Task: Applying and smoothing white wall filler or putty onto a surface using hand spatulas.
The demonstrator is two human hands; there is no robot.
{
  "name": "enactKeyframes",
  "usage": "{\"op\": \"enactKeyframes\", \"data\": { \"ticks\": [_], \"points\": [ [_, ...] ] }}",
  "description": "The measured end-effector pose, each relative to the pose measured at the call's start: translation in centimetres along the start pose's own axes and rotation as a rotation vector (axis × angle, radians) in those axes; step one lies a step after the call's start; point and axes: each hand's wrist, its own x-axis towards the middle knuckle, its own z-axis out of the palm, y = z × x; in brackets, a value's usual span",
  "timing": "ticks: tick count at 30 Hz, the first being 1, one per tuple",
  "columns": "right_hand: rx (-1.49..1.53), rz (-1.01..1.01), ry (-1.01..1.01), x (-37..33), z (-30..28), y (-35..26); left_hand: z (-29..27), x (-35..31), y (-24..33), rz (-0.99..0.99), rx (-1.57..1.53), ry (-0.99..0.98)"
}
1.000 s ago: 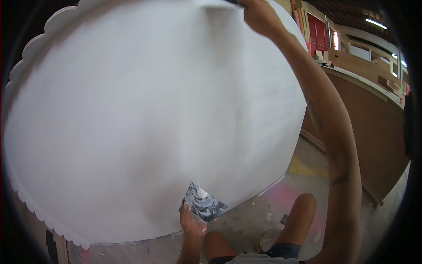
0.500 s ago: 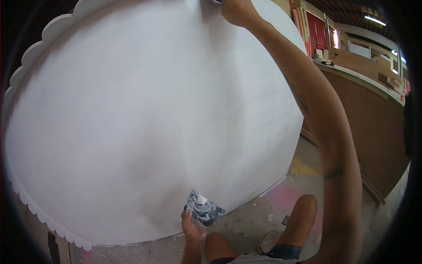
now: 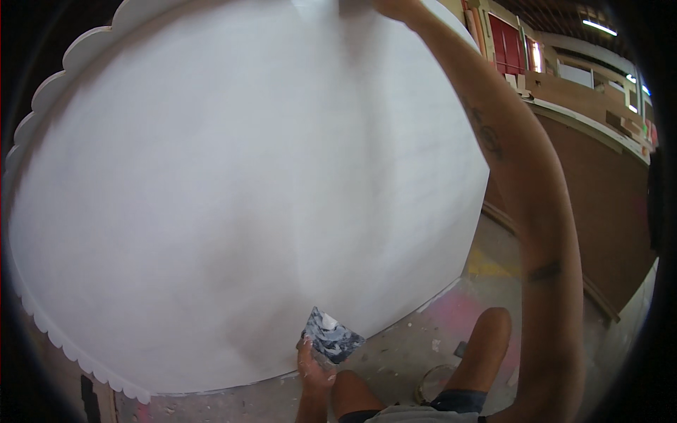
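Observation:
My left hand (image 3: 316,369) is low in the middle, closed on the edge of a flat, dark squarish putty board (image 3: 331,337). White putty is smeared over the board, with a small thick dab near its upper corner. My right arm reaches up to the top edge, where my right hand (image 3: 399,7) is closed and partly cut off. A blurred grey blade, seemingly a putty knife (image 3: 355,7), shows beside its fingers, against the large white panel (image 3: 176,176). Most of the handle is out of sight. Scalloped trim (image 3: 86,46) runs along the panel's left side.
To the right stands a brown board structure (image 3: 575,183) with wood pieces on top. The concrete floor (image 3: 402,356) has paint spots and a pink patch. Near my bent knees sits a round container (image 3: 434,384), partly hidden by my leg.
My right hand has moved slightly up and right, further out of the top edge. My left hand and the putty board have shifted a little right in the view.

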Motion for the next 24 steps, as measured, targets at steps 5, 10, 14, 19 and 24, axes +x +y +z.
{"op": "enactKeyframes", "data": {
  "ticks": [5, 10, 14, 19, 24],
  "points": [
    [-0.187, -0.212, 0.105, -3.7, 4.4, -2.6, 0.1, -0.6, 1.3, -0.031, 0.076, -0.062],
    [-0.258, -0.299, -0.253, -8.5, 1.9, -3.4, 2.4, -0.9, 2.5, -0.102, -0.1, -0.091],
    [0.21, -0.306, -0.039, -16.8, 1.8, -2.0, 1.9, -0.5, 0.9, -0.044, -0.085, -0.072],
    [0.844, -0.398, -0.501, -43.3, 0.2, -6.6, 7.6, -3.1, 4.7, -0.175, -0.34, -0.206],
    [0.736, 0.003, -0.543, -53.4, -1.8, -10.1, 5.4, -3.2, 3.1, -0.435, -0.22, -0.268]
  ]
}}
